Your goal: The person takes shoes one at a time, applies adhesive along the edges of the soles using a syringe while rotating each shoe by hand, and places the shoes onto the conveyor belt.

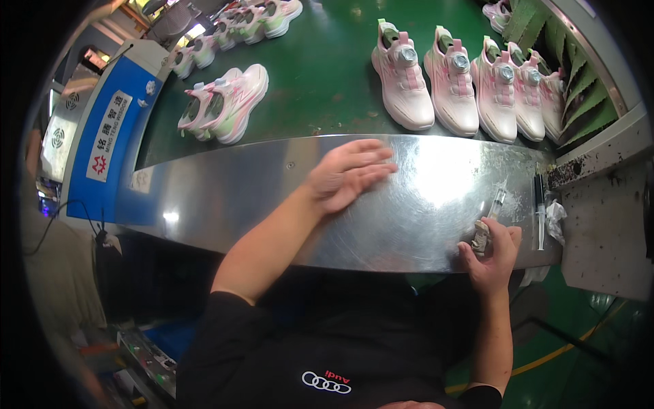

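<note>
Your left hand (pixel 347 176) is over the middle of the steel bench strip (pixel 245 204), palm partly turned inward, fingers stretched out and slightly spread to your right, with nothing in its grasp; its edges are a little blurred. Your right hand (pixel 496 252) is at the right end of the strip, near the front edge, with thumb and fingers drawn in around a small crumpled grey wad (pixel 480 238). The wad is partly covered by your fingers, so whether it is cloth, paper or putty is hard to say. Just beyond those fingertips lies a clear syringe (pixel 499 202), its narrow end pointing away from you, on a patch of whitish scuffs. To its right a slim black-and-white tool (pixel 540 211) lies lengthwise, with crumpled clear plastic (pixel 556 221) beside it, close to the grey metal housing (pixel 606 228). Past the strip, on the green surface (pixel 313 88), five pink-and-white shoes (pixel 404 85) stand side by side at the right, toes toward you, round dials showing on their fronts; the farthest right is partly hidden. At the left, a pair of similar shoes (pixel 235 109) points away from you near the blue machine panel (pixel 119 136), with more shoes (pixel 248 26) lined up behind.
</note>
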Available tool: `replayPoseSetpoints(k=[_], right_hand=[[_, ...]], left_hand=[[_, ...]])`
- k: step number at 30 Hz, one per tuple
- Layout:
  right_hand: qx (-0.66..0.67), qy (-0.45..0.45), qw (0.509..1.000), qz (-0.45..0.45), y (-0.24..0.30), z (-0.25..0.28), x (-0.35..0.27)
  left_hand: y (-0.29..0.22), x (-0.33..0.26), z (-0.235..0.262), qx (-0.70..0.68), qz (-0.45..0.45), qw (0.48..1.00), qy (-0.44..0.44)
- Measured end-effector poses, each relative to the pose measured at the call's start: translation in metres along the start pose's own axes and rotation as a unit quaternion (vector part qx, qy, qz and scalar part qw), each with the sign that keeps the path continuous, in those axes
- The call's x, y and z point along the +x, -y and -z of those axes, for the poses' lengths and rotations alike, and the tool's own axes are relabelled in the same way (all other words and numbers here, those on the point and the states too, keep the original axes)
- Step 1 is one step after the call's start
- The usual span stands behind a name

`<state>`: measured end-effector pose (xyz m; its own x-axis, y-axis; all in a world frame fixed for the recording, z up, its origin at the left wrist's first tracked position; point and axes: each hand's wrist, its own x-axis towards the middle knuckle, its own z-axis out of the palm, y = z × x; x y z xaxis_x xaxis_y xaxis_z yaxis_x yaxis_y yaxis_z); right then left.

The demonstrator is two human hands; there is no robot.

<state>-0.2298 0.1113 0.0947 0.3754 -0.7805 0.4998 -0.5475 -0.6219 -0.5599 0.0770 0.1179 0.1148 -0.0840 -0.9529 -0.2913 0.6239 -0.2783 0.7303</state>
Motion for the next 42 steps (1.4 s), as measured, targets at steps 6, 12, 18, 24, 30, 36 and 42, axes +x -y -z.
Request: replayPoseSetpoints(k=[6,12,18,24,30,36,42], right_hand=[[0.015,0.004,1.0,0.017,0.003,0.013,0.007],[0.038,-0.008,0.999,0.023,0.001,0.01,0.002],[0.011,-0.02,1.0,0.017,0.005,0.01,0.004],[-0.014,-0.03,0.999,0.01,0.002,0.014,0.004],[0.0,-0.044,0.999,0.027,0.005,0.015,0.004],[-0.011,-0.039,0.999,0.021,-0.001,0.015,-0.003],[-0.022,-0.037,0.998,0.043,0.004,0.014,0.001]], left_hand=[[-0.06,-0.055,0.127,-0.076,-0.161,0.971,-0.162],[-0.129,-0.092,0.189,-0.043,-0.235,0.895,-0.377],[-0.128,-0.079,0.215,0.055,-0.202,0.917,-0.34],[-0.124,-0.06,0.193,-0.014,-0.212,0.901,-0.378],[-0.161,-0.085,0.237,0.005,-0.252,0.913,-0.322],[-0.138,-0.072,0.111,0.143,-0.228,0.927,-0.261],[-0.092,-0.13,0.027,0.241,-0.245,0.922,-0.178]])
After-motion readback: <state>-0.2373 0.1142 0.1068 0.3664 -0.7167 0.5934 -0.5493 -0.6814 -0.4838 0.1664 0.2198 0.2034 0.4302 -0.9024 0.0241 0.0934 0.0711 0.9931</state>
